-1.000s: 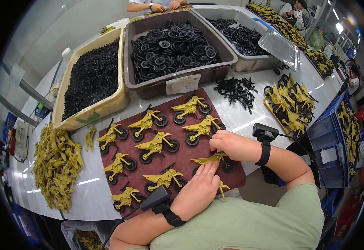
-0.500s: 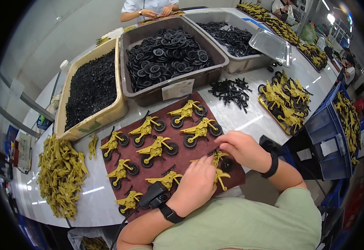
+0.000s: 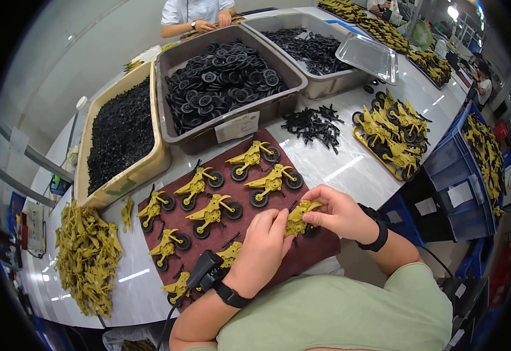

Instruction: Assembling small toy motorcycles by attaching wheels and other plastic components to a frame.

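Observation:
Between my hands is a yellow toy motorcycle (image 3: 296,223) with black wheels, over the right part of a dark red mat (image 3: 284,257). My left hand (image 3: 262,243) closes on its left side, the fingertips partly hidden behind the hand. With thumb and fingers my right hand (image 3: 332,214) pinches its upper right side. Several more toy motorcycles (image 3: 211,214) lie in rows on the mat to the left, each yellow with black wheels. One motorcycle (image 3: 229,254) is partly covered by my left wrist.
Behind the mat stand a grey bin of black wheels (image 3: 176,137), a cream bin of small black parts (image 3: 157,153) and another grey bin (image 3: 325,88). Yellow parts (image 3: 85,257) are heaped at left. Black parts (image 3: 314,126) and a tray of motorcycles (image 3: 391,131) lie right. A person (image 3: 194,17) works opposite.
My right hand has come down onto the motorcycle and grips it. My left hand has shifted slightly left. The loose yellow piece that showed by my left fingers is no longer seen separately.

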Tool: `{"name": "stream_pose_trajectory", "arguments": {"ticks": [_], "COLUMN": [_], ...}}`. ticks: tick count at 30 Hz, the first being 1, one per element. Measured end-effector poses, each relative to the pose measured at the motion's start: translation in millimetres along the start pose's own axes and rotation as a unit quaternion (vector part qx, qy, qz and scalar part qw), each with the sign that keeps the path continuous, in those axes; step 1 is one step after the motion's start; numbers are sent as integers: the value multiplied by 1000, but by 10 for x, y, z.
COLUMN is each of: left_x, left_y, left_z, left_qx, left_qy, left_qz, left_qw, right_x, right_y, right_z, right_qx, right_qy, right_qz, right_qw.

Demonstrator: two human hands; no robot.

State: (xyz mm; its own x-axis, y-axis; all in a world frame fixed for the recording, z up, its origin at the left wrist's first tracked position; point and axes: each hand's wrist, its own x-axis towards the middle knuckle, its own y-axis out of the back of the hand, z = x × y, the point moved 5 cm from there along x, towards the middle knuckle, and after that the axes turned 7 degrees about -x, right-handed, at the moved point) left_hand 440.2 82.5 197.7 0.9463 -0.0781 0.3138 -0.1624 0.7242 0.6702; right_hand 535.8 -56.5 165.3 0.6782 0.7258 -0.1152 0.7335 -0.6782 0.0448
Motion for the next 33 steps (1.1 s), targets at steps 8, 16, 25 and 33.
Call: {"name": "stream_pose_trajectory", "arguments": {"ticks": [8,16,25,33], "left_x": [-199,-173,-120,-116], "left_y": [-224,-248,-243,-240], "left_z": [-167,-159,-164,-162], "left_qx": [6,71,59,65], "left_qy": [83,49,42,31], "left_qz": [24,-7,-12,-24], "left_qw": [996,996,997,997], "right_x": [-6,-11,-10,-5], "right_y": [-87,-76,-80,-91], "right_z": [57,128,145,151], "right_qx": [-331,-372,-365,-389], "right_qy": [120,119,106,122], "right_qz": [57,99,101,107], "right_qw": [934,915,920,907]}}
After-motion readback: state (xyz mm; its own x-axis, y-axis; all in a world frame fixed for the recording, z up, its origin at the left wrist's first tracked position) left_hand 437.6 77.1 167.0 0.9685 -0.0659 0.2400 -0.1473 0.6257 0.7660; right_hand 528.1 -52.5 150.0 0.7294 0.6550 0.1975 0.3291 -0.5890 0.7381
